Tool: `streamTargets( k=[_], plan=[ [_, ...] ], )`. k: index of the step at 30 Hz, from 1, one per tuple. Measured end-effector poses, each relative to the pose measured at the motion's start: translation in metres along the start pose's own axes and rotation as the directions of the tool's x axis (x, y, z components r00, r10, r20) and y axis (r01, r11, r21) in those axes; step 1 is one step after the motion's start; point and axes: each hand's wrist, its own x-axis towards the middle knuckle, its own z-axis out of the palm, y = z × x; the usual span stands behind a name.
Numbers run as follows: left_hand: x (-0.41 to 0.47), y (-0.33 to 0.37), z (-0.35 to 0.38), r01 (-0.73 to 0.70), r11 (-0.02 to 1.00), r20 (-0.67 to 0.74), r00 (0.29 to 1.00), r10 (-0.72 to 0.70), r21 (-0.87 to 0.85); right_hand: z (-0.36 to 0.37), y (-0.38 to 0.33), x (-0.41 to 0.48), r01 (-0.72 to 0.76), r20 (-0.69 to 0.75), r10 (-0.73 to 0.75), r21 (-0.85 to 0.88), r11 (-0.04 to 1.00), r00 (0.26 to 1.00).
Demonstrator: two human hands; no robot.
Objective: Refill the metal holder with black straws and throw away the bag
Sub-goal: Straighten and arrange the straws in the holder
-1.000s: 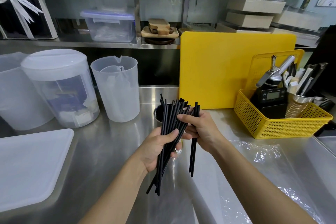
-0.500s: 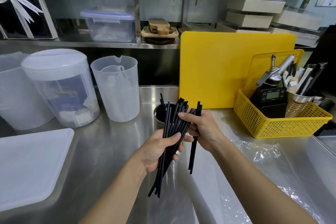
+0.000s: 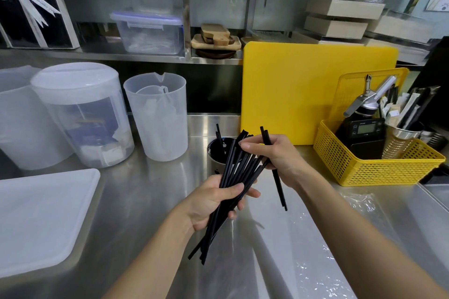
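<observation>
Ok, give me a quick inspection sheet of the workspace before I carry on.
Surface: steel counter, shiny.
Job's things: black straws in a fanned bundle; metal holder behind, a straw standing in it; clear bag flat on the counter, right.
Clutter: lidded tub, jug, white board left; yellow cutting board, yellow basket right.
Grippers: left hand grips the bundle; right hand holds a few separate straws.
Cables: nothing seen.
Surroundings: shelf with lidded boxes behind.
</observation>
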Motion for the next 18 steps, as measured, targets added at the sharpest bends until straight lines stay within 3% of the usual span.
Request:
streamTargets(
  k=[6,11,18],
  plan=[
    [-0.002,0.000,-0.003,0.012,1.000,0.023,1.000,-0.012,0.010,0.000,-0.004,0.001,0.019,-0.018,-0.019,-0.036,0.999,1.000],
    [-0.004,-0.002,-0.008,0.019,1.000,0.068,0.998,-0.019,0.000,-0.013,-0.004,0.007,-0.010,-0.049,0.016,0.128,0.992,0.999],
    [-0.005,-0.004,-0.011,0.072,0.996,0.224,0.973,-0.060,-0.047,-0.012,0.001,0.006,-0.091,0.243,0.048,0.166,0.982,0.969]
  ],
)
